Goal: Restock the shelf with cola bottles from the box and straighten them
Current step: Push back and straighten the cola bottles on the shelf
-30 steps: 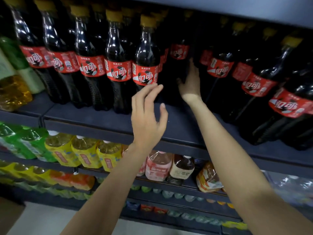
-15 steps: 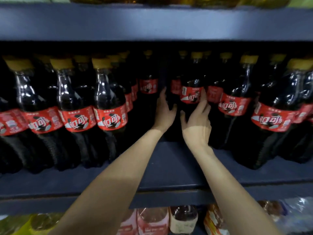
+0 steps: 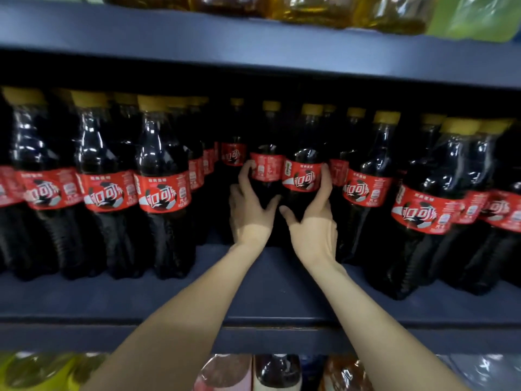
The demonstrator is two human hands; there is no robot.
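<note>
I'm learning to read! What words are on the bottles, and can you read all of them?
"可口可乐": the big white letters seem to read so on the red label of the cola bottle in the right hand, and on the neighbouring labels.
Small print above the logo: too blurred to read.
Side panels with small print: too small to read.

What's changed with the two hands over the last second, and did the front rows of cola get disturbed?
The left hand, raised free in front of the shelf a second ago, has reached in and now grips a recessed cola bottle. The right hand, already deep inside, now grips the neighbouring bottle. The front rows look undisturbed, though the camera view shifted.
</note>
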